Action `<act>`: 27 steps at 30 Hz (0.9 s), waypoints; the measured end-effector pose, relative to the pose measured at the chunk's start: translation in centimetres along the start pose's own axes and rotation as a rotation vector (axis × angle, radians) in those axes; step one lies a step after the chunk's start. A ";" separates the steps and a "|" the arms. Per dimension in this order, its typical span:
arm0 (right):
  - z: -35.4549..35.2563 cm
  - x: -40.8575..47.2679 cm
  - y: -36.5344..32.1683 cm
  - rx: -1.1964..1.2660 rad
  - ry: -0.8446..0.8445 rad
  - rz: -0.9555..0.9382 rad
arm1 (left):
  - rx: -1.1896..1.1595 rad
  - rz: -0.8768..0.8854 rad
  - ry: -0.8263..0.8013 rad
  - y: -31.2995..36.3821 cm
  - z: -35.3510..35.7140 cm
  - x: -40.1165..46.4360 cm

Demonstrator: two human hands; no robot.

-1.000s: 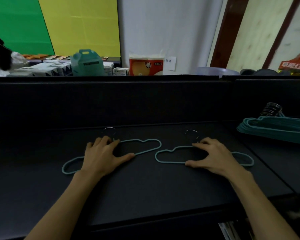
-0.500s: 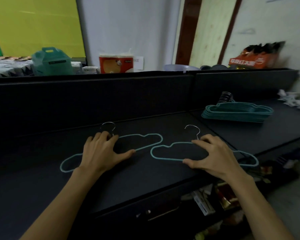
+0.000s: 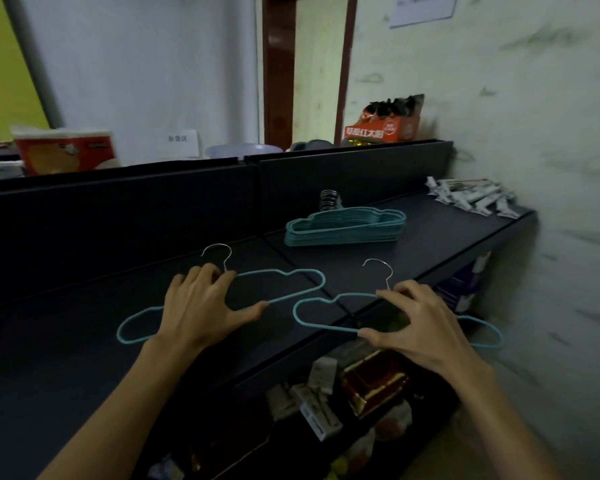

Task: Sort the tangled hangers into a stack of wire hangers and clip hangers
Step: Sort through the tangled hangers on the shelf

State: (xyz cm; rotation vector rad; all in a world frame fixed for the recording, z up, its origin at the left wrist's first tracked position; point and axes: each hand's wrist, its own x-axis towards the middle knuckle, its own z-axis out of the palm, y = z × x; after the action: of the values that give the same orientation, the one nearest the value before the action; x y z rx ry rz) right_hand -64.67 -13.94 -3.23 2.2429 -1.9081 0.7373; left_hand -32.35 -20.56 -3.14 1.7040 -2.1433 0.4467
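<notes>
Since the earlier frames the view has swung to the right, so the stack of hangers (image 3: 345,227) that sat at the edge of the picture now lies near the middle, and a pile of white clips (image 3: 473,199) has come into sight at the far end of the dark shelf (image 3: 440,237). The right hand (image 3: 418,323) has carried its hanger (image 3: 326,315) rightward with the turn; the hanger now reaches past the shelf's front edge, its far end out over open space by the wall.

The left hand (image 3: 196,306) lies spread on the other hanger (image 3: 281,284), fingers fairly straight near the neck and thumb stretched along the lower wire, pressing it flat on the shelf. The right hand grasps its hanger with curled fingers on the top wire near the hook and the thumb on the bottom wire.

Both hangers are thin teal wire bent into a wavy, cloud-like outline, each with a bare silver metal hook pointing away from the person. They lie side by side and apart. The stack behind them holds many of the same teal hangers laid flat and aligned, their silver hooks bunched together at the back left.

Below the shelf sit a shiny red and gold box (image 3: 373,382) and some small cartons. Behind the shelf's back panel stand a red and white pack (image 3: 65,150) and an orange bag (image 3: 383,124).
</notes>
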 end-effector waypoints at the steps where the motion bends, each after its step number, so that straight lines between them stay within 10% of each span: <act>1: -0.5 0.2 1.4 0.006 0.005 0.003 | 0.000 0.001 0.011 1.4 0.3 0.8; 12: -4.3 2.8 15.3 0.044 0.096 -0.050 | -0.037 0.030 0.067 15.3 3.5 6.9; 27: -2.5 13.4 22.5 0.009 0.195 -0.078 | 0.011 0.038 0.129 17.9 7.6 20.3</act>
State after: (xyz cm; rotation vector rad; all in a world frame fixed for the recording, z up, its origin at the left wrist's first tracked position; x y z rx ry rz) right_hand -85.51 -29.66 -0.42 2.1476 -1.7223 0.9170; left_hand -54.60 -37.60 -0.69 1.5966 -2.0880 0.5642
